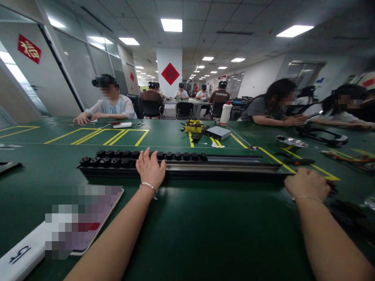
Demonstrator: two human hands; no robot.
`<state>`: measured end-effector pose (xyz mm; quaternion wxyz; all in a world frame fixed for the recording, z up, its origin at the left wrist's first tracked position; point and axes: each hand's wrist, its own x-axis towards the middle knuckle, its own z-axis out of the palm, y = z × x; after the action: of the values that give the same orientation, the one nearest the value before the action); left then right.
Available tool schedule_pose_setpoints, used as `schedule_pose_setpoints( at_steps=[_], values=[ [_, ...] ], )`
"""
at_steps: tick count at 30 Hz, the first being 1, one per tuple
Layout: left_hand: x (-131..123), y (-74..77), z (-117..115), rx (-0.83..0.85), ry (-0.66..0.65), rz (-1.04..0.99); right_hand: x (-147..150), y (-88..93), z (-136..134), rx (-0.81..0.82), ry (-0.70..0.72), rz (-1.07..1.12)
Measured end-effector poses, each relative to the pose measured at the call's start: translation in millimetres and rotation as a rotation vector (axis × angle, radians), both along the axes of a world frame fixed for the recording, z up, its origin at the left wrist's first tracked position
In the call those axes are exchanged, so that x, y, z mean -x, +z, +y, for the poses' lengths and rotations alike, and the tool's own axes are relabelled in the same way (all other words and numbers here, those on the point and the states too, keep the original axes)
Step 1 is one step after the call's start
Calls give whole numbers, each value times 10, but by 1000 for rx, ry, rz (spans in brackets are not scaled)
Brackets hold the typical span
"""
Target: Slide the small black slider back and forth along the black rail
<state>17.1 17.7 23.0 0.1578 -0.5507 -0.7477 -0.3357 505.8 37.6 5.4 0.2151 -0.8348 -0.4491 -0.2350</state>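
Two long black rails [222,168] lie side by side across the green table, each with a row of small black round-topped parts [109,160] seated toward its left end. My left hand [150,169] rests over these rows near the middle, fingers stretched and thumb apart. It touches the rails, and some of the parts are hidden behind it. Beside the right end of the rails is my right hand [307,183], with its fingers curled under. What they hold, if anything, is hidden. Dark small items [332,188] show just past it.
A phone [102,218] and a white device [26,248] lie at the near left. Beyond the rails are a yellow block with cables [193,126], a grey box [218,132], a white bottle [225,114] and a metal bowl [291,142]. Other people sit across the table.
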Motion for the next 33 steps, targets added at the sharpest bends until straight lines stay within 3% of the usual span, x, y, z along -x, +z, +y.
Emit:
schedule_pose_setpoints(
  at_steps=[5, 8, 11, 17, 33],
  values=[
    [442, 43, -36, 14, 122, 25, 927, 219, 123, -72, 534, -245],
    [657, -4, -20, 87, 172, -28, 1386, 132, 227, -40, 671, -198],
    [756, -81, -5, 165, 166, -49, 1615, -17, 268, 0, 706, -124],
    [743, -176, -20, 146, 144, -2, 1635, -104, 187, -7, 679, -68],
    [740, -160, -50, 163, 135, 16, 1635, -120, 181, -58, 672, -78]
  ],
)
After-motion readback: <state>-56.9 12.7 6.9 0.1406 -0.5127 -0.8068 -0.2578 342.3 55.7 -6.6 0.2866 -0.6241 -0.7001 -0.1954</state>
